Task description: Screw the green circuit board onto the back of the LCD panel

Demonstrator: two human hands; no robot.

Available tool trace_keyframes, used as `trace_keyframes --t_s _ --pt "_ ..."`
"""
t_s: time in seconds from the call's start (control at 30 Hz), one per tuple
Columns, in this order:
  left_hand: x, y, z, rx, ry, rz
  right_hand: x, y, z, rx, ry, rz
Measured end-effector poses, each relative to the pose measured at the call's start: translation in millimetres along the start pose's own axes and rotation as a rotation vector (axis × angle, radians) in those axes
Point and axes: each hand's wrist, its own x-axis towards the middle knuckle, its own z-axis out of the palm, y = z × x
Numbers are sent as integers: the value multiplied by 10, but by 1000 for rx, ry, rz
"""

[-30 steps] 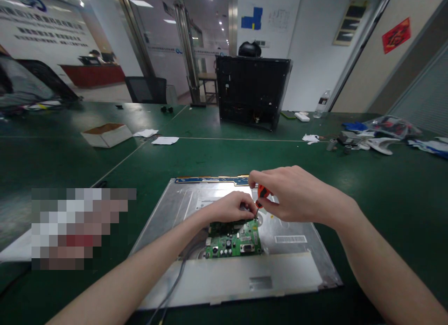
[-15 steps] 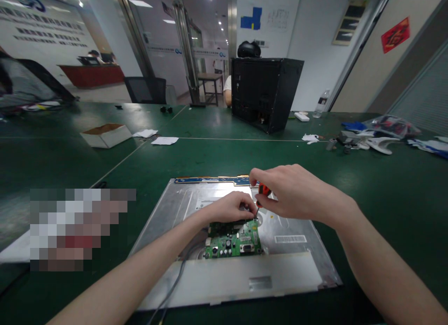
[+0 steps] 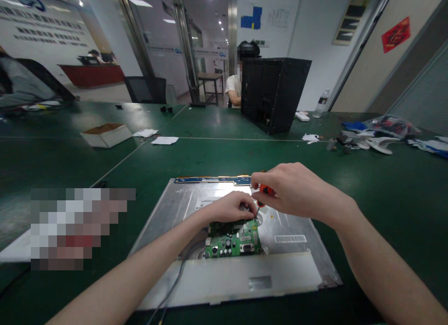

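A green circuit board (image 3: 233, 243) lies on the silvery metal back of a display panel (image 3: 297, 259), with a blue strip board (image 3: 213, 180) along the panel's far edge. My right hand (image 3: 285, 189) grips the red and black handle of a screwdriver (image 3: 266, 190). Its shaft slants down to the board's upper right corner. My left hand (image 3: 236, 207) rests over the board's far edge, its fingertips pinched by the screwdriver tip. Whatever those fingertips hold, if anything, is too small to make out. Grey cables (image 3: 178, 280) run from the board's left side toward me.
Across the green table (image 3: 210, 157) stands a black computer case (image 3: 276, 94) with a person (image 3: 234, 89) behind it. An open box (image 3: 107, 135) and papers (image 3: 165, 140) lie at the far left. A bottle (image 3: 321, 104) and small clutter (image 3: 353, 138) sit to the right.
The black case has shifted right, and more of the person behind it shows. My right fingers and the screwdriver handle have moved slightly. My left hand is unchanged.
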Motion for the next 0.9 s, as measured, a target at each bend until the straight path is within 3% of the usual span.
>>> trace_keyframes --t_s 0.33,0.6,0.9 --pt "-6 -8 1 6 10 -12 -24 -14 -13 45 6 -68" --pt "-2 7 -4 -33 -26 8 12 -12 -25 -12 -31 15" --pt "-9 -12 9 3 0 -12 -7 -19 -18 -15 1 -5"
